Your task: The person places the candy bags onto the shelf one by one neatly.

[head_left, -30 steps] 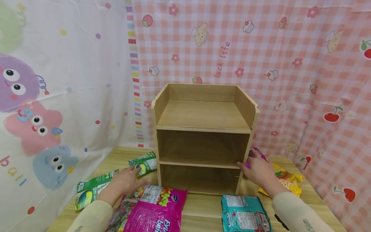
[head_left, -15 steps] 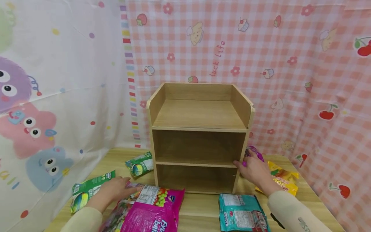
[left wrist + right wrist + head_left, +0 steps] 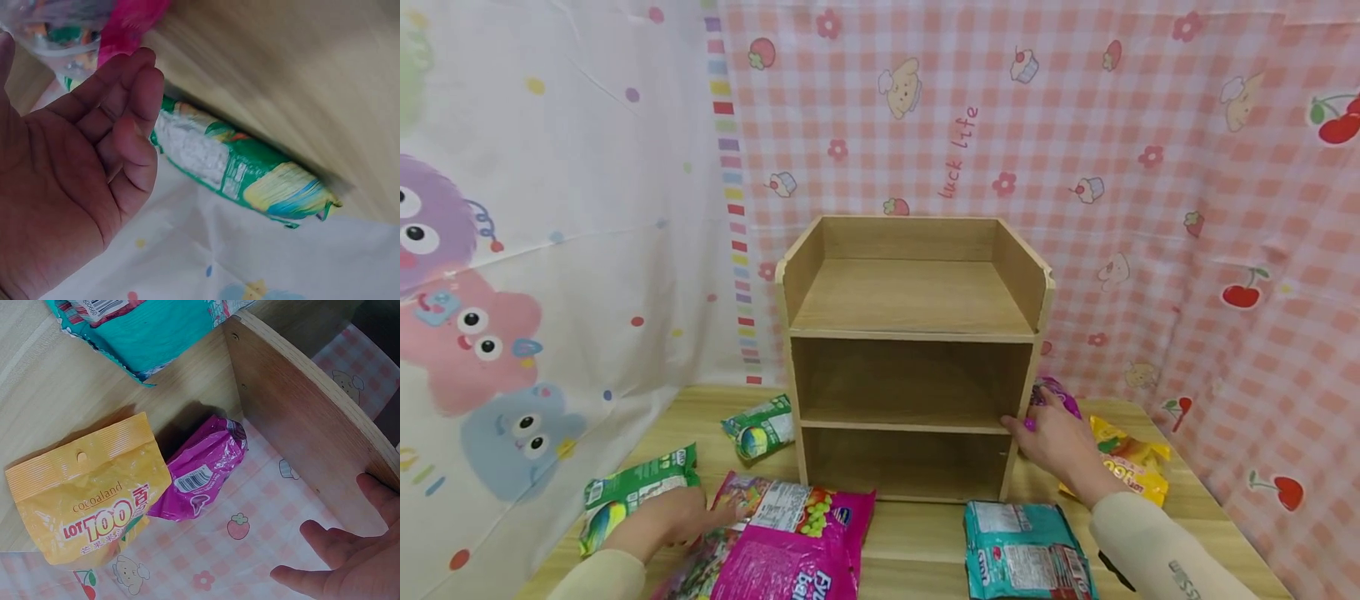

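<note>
Where transparent, bag [image 3: 56, 26] (colourful pieces [image 3: 65, 34] inside).

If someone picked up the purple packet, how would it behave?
The purple packet would probably flex, since its wrapper looks creased. Its shiny surface suggests it may be somewhat slippery. Its uneven, pouch-like shape makes free rolling seem unlikely.

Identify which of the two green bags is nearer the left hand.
The front green bag, partly hidden by the left hand in the head view; the other green bag lies farther back, beside the wooden shelf.
</note>
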Action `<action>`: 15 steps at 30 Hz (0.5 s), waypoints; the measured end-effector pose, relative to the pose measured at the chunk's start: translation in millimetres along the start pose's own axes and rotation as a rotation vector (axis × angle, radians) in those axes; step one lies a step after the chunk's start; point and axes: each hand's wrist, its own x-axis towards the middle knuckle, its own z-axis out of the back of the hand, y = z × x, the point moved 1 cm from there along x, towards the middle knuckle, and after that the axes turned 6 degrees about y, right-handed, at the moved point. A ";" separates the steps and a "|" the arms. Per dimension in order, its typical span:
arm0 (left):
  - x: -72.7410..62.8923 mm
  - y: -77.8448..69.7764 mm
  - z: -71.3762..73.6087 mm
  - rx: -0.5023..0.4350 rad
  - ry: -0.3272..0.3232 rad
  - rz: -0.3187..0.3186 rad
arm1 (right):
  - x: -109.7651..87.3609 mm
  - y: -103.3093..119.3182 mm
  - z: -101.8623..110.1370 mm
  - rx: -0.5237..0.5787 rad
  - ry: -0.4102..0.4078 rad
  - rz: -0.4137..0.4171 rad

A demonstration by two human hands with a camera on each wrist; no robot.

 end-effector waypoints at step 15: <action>86.2 62.6 -27.6 -0.153 0.079 0.095 | 0.0 -0.3 -0.3 0.005 0.000 -0.006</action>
